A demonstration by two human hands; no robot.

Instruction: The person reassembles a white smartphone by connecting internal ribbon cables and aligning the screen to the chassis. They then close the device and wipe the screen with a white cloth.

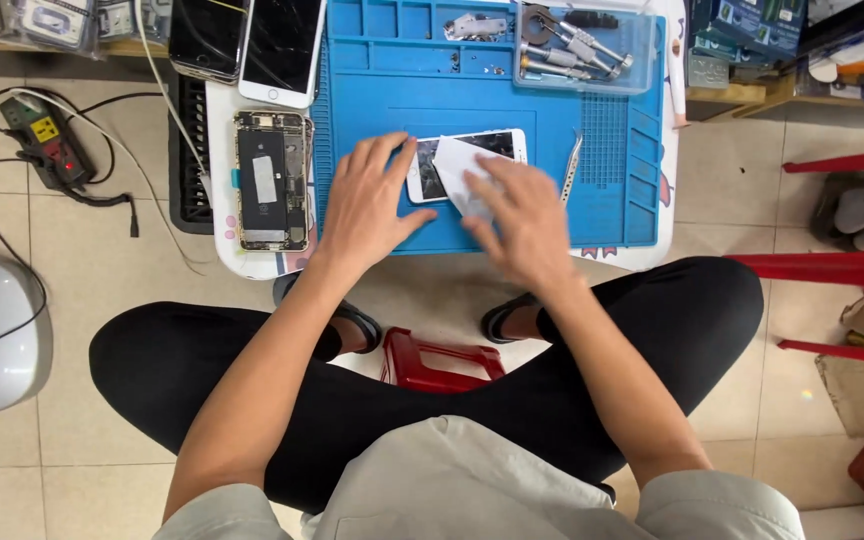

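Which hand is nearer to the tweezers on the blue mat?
Right. The right hand lies just left of the tweezers, pressing a white cloth on the phone. The left hand is farther left, beyond the phone.

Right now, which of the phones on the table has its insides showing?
The opened phone at the table's left edge, beside the blue mat, shows its battery and circuitry. The other phones lie screen up, including the white one under the hands.
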